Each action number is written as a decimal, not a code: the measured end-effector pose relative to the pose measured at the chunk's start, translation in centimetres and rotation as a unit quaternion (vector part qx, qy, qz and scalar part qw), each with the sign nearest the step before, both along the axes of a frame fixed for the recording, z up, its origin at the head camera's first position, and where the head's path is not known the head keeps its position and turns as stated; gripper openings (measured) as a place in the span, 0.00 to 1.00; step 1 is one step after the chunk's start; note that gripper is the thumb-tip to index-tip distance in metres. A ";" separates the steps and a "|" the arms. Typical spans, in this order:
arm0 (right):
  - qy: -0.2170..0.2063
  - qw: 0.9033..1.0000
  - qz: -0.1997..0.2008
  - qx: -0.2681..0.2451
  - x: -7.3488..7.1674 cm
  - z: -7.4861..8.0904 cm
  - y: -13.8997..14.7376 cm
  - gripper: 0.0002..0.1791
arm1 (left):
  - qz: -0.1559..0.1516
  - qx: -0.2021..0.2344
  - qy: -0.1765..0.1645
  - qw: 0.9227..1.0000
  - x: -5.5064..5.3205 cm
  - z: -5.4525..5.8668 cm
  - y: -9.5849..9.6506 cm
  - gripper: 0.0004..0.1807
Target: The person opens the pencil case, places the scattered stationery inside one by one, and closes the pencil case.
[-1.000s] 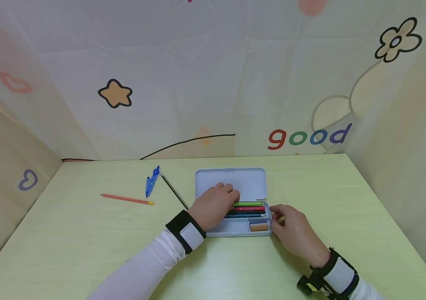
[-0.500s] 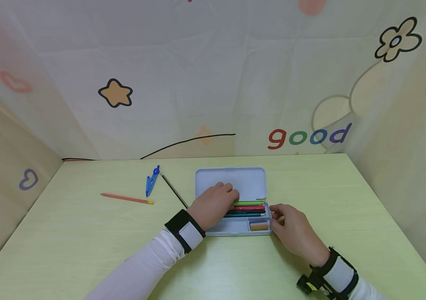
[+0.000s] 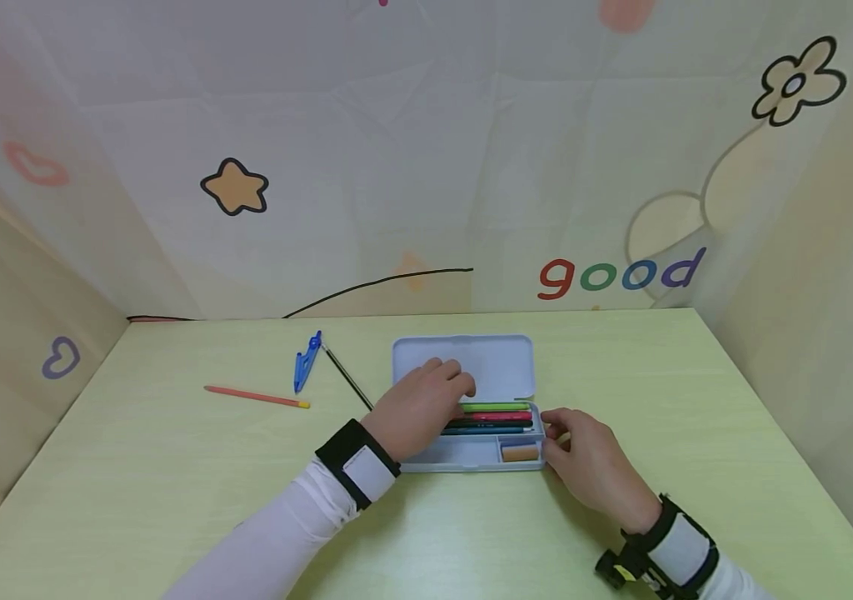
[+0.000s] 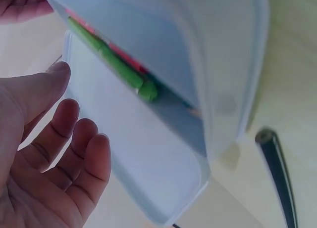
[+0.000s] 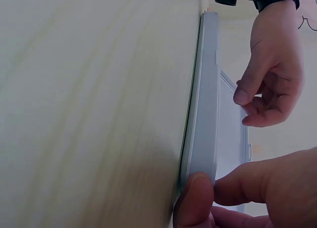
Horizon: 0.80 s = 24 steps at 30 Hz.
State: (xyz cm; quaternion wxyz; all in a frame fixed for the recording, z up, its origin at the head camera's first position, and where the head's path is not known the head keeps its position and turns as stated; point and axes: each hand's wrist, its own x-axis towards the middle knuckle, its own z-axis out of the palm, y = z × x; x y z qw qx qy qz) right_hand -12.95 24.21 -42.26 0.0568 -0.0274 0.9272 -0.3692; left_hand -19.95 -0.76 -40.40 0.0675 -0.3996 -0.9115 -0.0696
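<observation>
A pale blue pencil case (image 3: 445, 455) lies with its lid (image 3: 479, 354) folded back on the table. Inside are a green pen (image 3: 501, 407), a red pen (image 3: 503, 417) and dark pencils (image 3: 490, 430); a tan eraser (image 3: 520, 452) sits in the small front compartment. My left hand (image 3: 419, 408) hovers over the case's left part, fingers loosely bent around nothing; the left wrist view shows those fingers (image 4: 94, 163) apart from the green pen. At the case's right end my right hand (image 3: 595, 462) pinches the wall, its thumb (image 5: 196, 201) at the corner in the right wrist view.
Left of the case, a dark striped pencil (image 3: 347, 378) lies slanted, one end behind my left hand. A blue compass (image 3: 307, 362) and a red pencil (image 3: 254, 396) with a yellow end lie farther left. A printed cloth backdrop (image 3: 396, 167) borders the table's rear.
My left hand has shifted slightly left and back from the pens, uncovering more of them. The right hand stays at the case's right end.
</observation>
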 end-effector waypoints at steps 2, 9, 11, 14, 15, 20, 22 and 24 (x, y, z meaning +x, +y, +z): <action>-0.003 1.000 -0.001 0.002 0.0 0.0 0.0 0.22 | 0.001 0.006 -0.003 1.000 0.1 0.4 -0.4 0.11; -0.012 1.000 -0.004 -0.002 0.0 0.0 0.0 0.22 | 0.008 0.026 -0.004 1.000 0.0 1.0 -2.0 0.11; -0.015 1.000 -0.007 -0.003 0.0 0.0 0.0 0.22 | 0.015 0.027 0.000 1.000 -0.1 0.9 -2.6 0.11; -0.016 1.000 -0.009 -0.001 0.0 0.0 0.0 0.23 | 0.027 0.041 -0.001 0.999 -0.3 0.8 -3.6 0.10; -0.017 1.000 -0.010 0.001 0.0 0.0 0.0 0.23 | 0.031 0.046 -0.002 0.998 -0.3 0.8 -3.9 0.10; -0.017 1.000 -0.009 0.005 0.0 0.0 0.0 0.23 | 0.055 0.061 -0.012 0.997 -0.2 1.0 -5.7 0.12; -0.014 1.000 -0.009 0.009 0.0 0.0 0.0 0.23 | 0.064 0.065 -0.013 0.996 -0.3 1.0 -6.6 0.12; -0.011 1.000 -0.008 0.012 0.0 0.1 0.0 0.23 | 0.073 0.067 -0.007 0.995 -0.4 0.8 -7.5 0.13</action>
